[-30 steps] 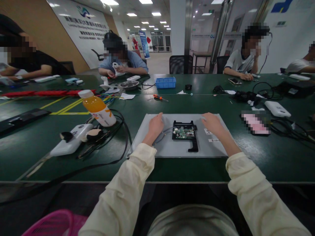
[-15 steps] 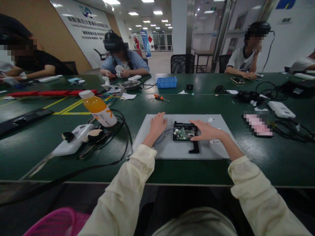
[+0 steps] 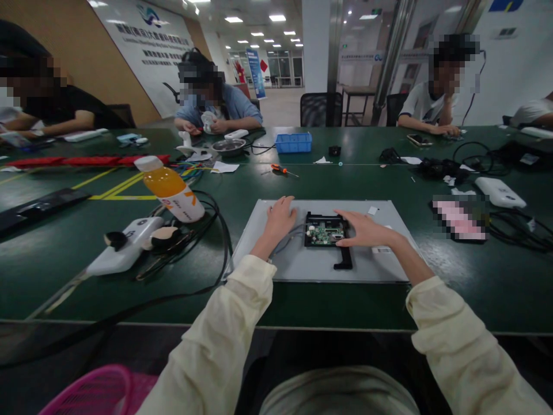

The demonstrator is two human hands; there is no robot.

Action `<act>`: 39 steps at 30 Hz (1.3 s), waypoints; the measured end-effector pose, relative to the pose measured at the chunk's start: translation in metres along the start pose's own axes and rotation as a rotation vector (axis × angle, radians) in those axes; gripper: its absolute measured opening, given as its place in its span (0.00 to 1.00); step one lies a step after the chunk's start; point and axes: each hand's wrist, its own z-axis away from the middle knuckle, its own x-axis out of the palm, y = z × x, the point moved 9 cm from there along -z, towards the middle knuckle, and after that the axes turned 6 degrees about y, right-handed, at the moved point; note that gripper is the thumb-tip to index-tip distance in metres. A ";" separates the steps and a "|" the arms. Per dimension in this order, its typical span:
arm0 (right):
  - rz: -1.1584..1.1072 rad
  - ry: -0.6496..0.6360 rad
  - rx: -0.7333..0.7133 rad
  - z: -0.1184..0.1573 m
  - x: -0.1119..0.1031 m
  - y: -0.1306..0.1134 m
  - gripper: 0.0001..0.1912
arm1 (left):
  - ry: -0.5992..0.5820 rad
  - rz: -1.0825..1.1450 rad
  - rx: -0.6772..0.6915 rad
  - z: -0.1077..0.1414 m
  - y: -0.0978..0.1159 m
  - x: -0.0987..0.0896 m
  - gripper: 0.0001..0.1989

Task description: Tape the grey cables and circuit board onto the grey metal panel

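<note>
A green circuit board [image 3: 325,234] sits in a black plastic frame [image 3: 320,217] on a flat grey panel [image 3: 298,268]. From the frame's lower right, a black L-shaped arm [image 3: 344,260] extends toward me. My right hand [image 3: 367,230] spans the frame's right end, its fingers at the far corner and thumb at the near side, gripping it. My left hand [image 3: 279,225] rests over the panel's left part with fingers loosely apart, holding nothing. Beside it, a thin grey cable [image 3: 294,233] runs to the board's left side.
Left of the panel stand a tilted orange drink bottle [image 3: 170,190], a white power bank [image 3: 123,248] and black cables [image 3: 222,230]. Beyond lie an orange screwdriver [image 3: 283,170] and blue bin [image 3: 294,143]. A pink phone [image 3: 460,219] is to the right. Other people sit across the table.
Both hands keep almost the same places on the panel and frame. The view has shifted slightly.
</note>
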 end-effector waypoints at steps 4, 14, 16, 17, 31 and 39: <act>-0.015 0.004 -0.006 0.000 0.000 -0.001 0.51 | -0.046 0.058 0.088 0.000 0.010 0.003 0.20; -0.073 0.089 -0.044 0.000 -0.011 0.000 0.47 | -0.229 0.179 0.313 0.012 0.045 0.007 0.25; -0.063 0.196 -0.013 0.000 -0.027 0.013 0.41 | -0.231 0.186 0.308 0.012 0.047 0.003 0.25; -0.038 0.259 0.018 0.001 -0.035 0.022 0.38 | -0.230 0.190 0.302 0.011 0.048 0.001 0.25; 0.321 0.360 0.360 0.015 -0.054 0.087 0.12 | -0.367 0.150 0.440 0.038 0.075 -0.005 0.24; 0.377 0.346 0.409 0.011 -0.052 0.086 0.13 | -0.444 0.142 0.554 0.048 0.084 0.005 0.19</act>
